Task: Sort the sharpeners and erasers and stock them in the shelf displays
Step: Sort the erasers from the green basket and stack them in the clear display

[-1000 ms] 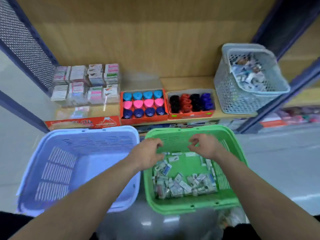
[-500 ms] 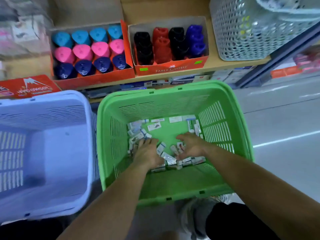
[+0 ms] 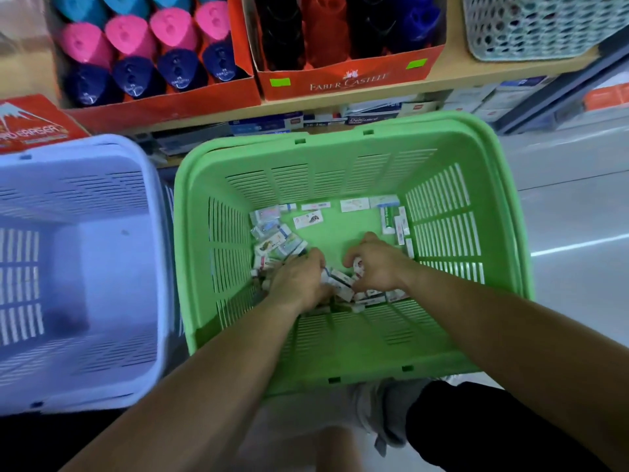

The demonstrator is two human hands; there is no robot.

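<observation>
the green basket is sitting on the floor below the shelf, and the erasers are lying loose along its far, left and right bottom edges, piling thickest at the near edge. the left hand is curling its fingers down into that pile and gripping several erasers. the right hand is just beside it, fingers bent round a few more; a white one is showing between the two hands. a pale blue basket is standing against the green one's left side. on the shelf's front edge, pink and blue sharpeners are filling an orange box, with dark sharpeners in the faber-castell box to its right.
</observation>
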